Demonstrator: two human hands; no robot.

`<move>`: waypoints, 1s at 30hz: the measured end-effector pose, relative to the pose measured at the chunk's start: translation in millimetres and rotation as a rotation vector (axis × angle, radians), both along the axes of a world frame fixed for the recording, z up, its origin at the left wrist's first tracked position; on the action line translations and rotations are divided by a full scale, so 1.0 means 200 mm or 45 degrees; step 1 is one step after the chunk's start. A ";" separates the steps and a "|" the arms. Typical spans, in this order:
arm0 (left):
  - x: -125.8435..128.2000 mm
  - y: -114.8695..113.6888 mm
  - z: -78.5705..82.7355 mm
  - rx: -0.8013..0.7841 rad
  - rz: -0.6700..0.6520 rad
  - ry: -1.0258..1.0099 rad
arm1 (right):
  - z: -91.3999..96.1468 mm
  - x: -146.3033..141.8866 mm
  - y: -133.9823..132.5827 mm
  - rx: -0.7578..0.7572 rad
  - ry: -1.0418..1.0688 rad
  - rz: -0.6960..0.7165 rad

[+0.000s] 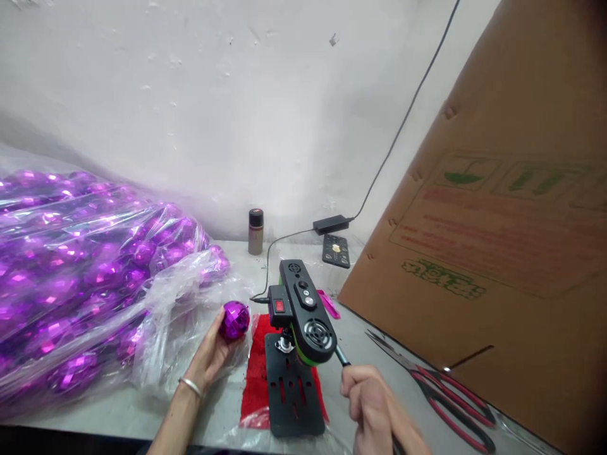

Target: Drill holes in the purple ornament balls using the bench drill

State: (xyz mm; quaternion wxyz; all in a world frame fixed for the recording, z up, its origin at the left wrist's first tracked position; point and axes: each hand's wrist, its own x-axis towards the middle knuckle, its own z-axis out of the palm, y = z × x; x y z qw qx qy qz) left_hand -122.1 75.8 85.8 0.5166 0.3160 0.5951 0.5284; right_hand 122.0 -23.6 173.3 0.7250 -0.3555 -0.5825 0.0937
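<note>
My left hand (214, 354), with a bangle at the wrist, is closed round a shiny purple faceted ball (236, 320). Just right of the ball stands a small black bench drill press (306, 316) with a red switch and a slotted base plate (296, 404). My right hand (374, 404) is wrapped round the drill press's lever handle (342, 357). A red cloth (256, 379) lies under the base plate. The drill's tip is hidden behind its head.
At left lies a big clear plastic bag (95, 272) full of purple balls. A bottle (255, 232), a power adapter (331, 224), a dark phone-like slab (336, 251) and a pink piece (329, 304) are behind the press. Scissors (450, 395) lie by a large cardboard box (474, 221) at right.
</note>
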 end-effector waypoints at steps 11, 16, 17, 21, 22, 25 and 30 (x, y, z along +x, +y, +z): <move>0.26 -0.44 -0.19 0.002 -0.058 -0.422 | 0.14 -0.01 0.01 -0.036 -0.071 0.032; 0.36 -0.45 -0.23 0.173 -0.147 0.147 | 0.10 0.00 0.00 -0.049 -0.090 0.072; 0.38 -0.45 -0.23 0.201 -0.167 0.258 | 0.10 0.00 0.00 -0.043 -0.096 0.079; 0.43 -0.48 -0.23 0.337 -0.226 0.628 | 0.09 0.00 0.00 -0.014 -0.112 0.085; 0.44 -0.49 -0.24 0.390 -0.228 0.681 | 0.09 0.00 0.00 -0.013 -0.114 0.087; 0.47 -0.49 -0.27 0.525 -0.214 0.798 | 0.09 0.01 -0.01 -0.034 -0.120 0.095; 0.52 -0.47 -0.32 0.601 -0.196 0.926 | 0.09 0.01 -0.01 -0.041 -0.122 0.087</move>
